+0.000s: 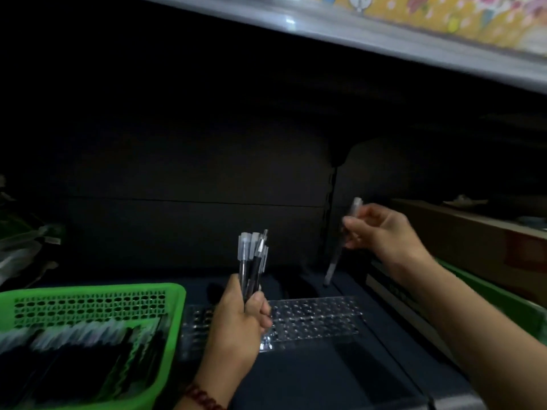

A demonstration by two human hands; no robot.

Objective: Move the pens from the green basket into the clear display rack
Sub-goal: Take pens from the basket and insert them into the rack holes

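**Black pens (74, 344) fill the green basket (174, 294)**

They lie at near left, blurred. Just right of the basket sits the clear display rack (313, 318). Over its left end, the left hand (239, 324) grips a bundle of pens (251, 261) upright. The right hand (381, 232) pinches 1 pen (340, 253), tilted, near the rack's far right corner.

Dim stationery shop shelf bay, green basket (88, 294) of boxed pens, clear display rack (313, 318), patterned gift wrap (461, 16) on shelf above

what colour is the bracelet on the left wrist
Dark red beads, seen in the head view, at the bottom edge.
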